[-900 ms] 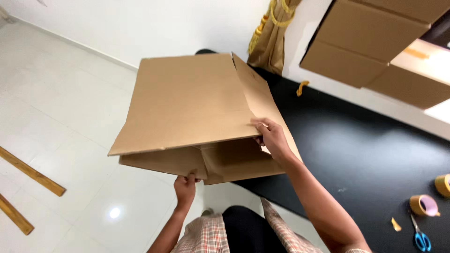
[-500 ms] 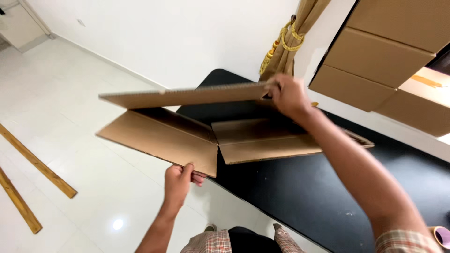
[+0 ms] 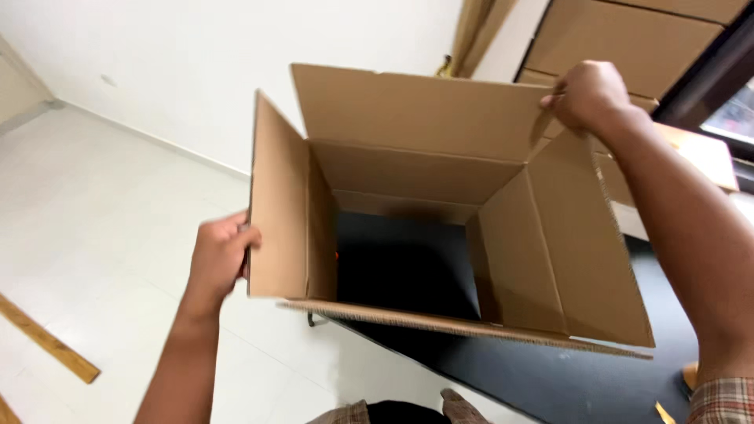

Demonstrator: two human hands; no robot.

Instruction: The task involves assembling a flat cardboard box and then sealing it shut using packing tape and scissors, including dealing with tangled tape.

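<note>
Over the black table (image 3: pixel 565 377), both hands grip the cardboard box (image 3: pixel 424 188), fingertips hidden.

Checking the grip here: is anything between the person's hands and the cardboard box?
Nothing visible. The left hand grips the left flap of the cardboard box directly, and the right hand pinches the far flap's corner.

Tabletop (image 3: pixel 550 377): black, matte, extending below and to the right of the left grip. White tiled floor (image 3: pixel 102 235) lies left of that grip, with a wooden strip (image 3: pixel 47 345) flat on it, below-left.
</note>
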